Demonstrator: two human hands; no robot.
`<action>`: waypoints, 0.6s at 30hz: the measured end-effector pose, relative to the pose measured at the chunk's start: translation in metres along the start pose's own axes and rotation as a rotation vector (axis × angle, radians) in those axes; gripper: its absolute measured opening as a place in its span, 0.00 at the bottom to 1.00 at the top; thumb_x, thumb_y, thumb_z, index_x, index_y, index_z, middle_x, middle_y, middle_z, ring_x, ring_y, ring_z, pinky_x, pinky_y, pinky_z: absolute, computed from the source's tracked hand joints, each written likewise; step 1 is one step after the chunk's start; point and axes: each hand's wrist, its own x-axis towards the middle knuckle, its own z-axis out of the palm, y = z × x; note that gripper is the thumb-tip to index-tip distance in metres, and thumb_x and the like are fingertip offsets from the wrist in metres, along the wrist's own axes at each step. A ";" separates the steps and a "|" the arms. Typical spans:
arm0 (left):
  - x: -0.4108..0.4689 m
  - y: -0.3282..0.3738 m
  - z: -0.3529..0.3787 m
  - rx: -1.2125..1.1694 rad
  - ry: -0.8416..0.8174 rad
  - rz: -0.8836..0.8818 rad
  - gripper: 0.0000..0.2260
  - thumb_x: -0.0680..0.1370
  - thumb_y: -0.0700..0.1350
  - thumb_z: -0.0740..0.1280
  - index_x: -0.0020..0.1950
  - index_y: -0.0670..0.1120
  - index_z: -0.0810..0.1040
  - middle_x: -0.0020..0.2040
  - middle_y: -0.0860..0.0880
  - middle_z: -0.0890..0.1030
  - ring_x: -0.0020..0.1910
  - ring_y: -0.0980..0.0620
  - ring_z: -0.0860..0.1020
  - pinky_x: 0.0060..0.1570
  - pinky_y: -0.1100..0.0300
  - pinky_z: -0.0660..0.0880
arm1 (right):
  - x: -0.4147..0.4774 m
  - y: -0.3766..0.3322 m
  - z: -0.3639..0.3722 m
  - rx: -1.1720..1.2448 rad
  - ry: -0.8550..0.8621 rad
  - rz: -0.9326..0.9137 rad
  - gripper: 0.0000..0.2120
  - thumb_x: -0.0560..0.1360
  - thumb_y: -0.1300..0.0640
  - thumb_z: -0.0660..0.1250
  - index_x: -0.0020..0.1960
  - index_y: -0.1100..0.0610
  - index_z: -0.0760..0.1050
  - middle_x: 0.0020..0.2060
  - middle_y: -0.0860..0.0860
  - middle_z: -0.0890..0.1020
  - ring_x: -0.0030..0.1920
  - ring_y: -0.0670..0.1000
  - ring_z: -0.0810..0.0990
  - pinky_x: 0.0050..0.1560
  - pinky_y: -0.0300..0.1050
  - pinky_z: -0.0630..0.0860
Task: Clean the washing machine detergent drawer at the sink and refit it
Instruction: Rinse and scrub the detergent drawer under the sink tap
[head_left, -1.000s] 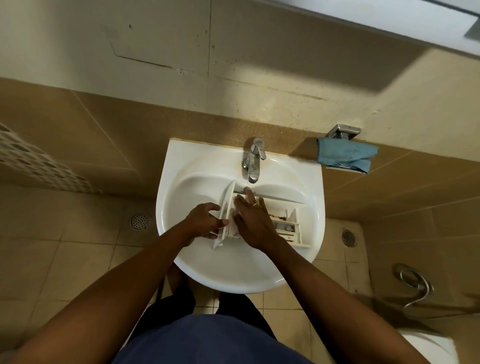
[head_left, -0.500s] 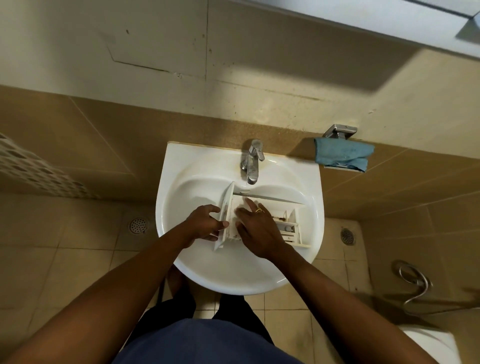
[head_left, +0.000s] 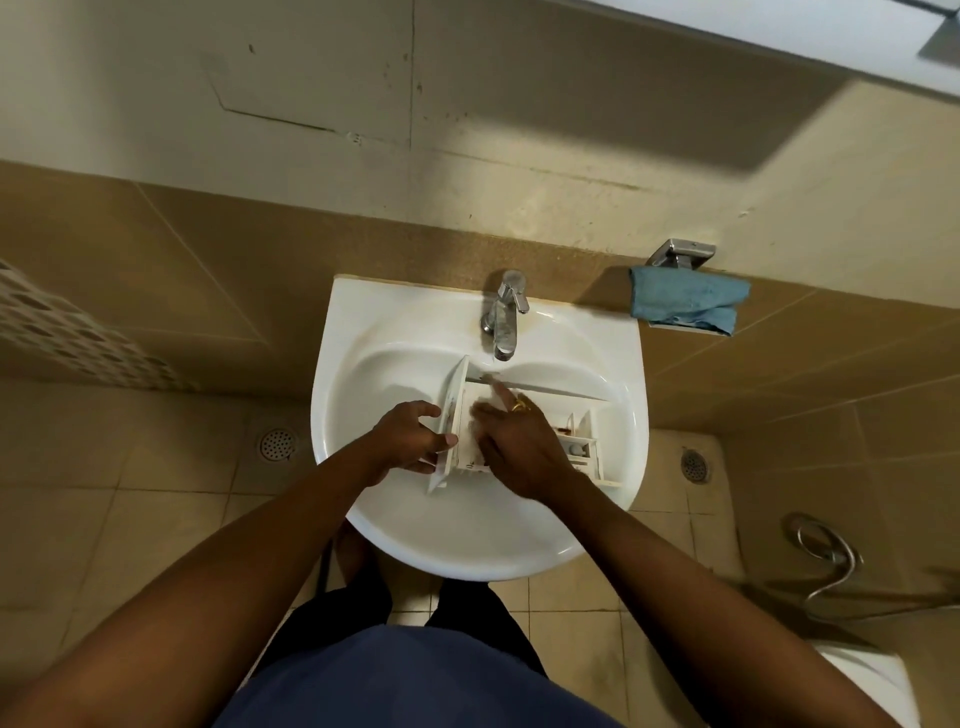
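While the detergent drawer (head_left: 524, 431) lies in the sink (head_left: 363, 364) under both hands | left hand (head_left: 410, 441) closed on its front panel | right hand (head_left: 519, 441) flat inside, fingers spread, gripping nothing | risk: wet plastic slips, knocks basin.

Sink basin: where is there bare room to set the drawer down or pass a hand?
Free: the sink bowl's near curve below the hands, and its far-left curve. Crowded: the centre under the tap, filled by the drawer, left hand and right hand.
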 end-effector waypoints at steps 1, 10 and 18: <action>0.000 0.000 0.000 -0.002 -0.001 0.000 0.30 0.75 0.43 0.78 0.74 0.45 0.70 0.52 0.40 0.85 0.48 0.43 0.86 0.45 0.51 0.85 | 0.009 0.003 0.000 -0.008 -0.012 0.016 0.19 0.84 0.52 0.53 0.65 0.61 0.76 0.66 0.57 0.79 0.80 0.63 0.60 0.73 0.63 0.67; -0.002 0.001 0.000 -0.006 -0.005 0.003 0.30 0.75 0.42 0.78 0.75 0.45 0.70 0.50 0.42 0.86 0.46 0.45 0.86 0.40 0.55 0.84 | -0.039 -0.016 0.005 -0.012 0.034 -0.077 0.20 0.85 0.52 0.56 0.71 0.58 0.76 0.72 0.54 0.76 0.81 0.59 0.58 0.79 0.63 0.59; -0.001 0.002 -0.001 -0.005 -0.012 -0.007 0.31 0.76 0.42 0.77 0.76 0.44 0.69 0.52 0.40 0.86 0.48 0.43 0.86 0.43 0.53 0.84 | -0.016 -0.010 0.010 -0.006 0.010 0.053 0.25 0.84 0.50 0.51 0.74 0.59 0.72 0.75 0.54 0.73 0.82 0.60 0.54 0.78 0.65 0.61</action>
